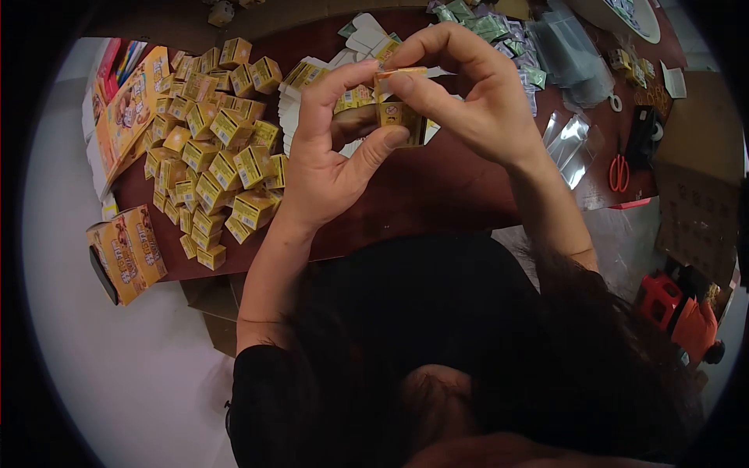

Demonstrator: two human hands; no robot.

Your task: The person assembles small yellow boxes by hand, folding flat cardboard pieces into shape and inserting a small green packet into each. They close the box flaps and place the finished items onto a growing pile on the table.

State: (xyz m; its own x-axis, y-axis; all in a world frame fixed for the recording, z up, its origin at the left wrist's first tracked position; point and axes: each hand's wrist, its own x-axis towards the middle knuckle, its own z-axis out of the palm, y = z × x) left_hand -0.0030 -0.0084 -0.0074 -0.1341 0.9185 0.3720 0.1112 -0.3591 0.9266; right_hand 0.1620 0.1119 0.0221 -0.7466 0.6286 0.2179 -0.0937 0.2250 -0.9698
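Note:
Both my hands are raised over the table around one small yellow box [392,115]. My left hand [331,148] grips its lower part, with the thumb on the front and the fingers behind. At the box's top, the fingers and thumb of my right hand [472,101] pinch a flap [402,72]. The box looks open at the top; I cannot see what is inside. Behind my hands lie flat white and yellow box blanks [367,39]. To the left is a large heap of closed yellow boxes [222,125].
Small foil packets [488,27] and clear plastic bags [573,58] lie at the back right of the dark red table [460,195]. Red-handled scissors [619,171] rest near its right edge. A printed display carton [129,253] stands at the left corner. Cardboard boxes [698,226] stand right.

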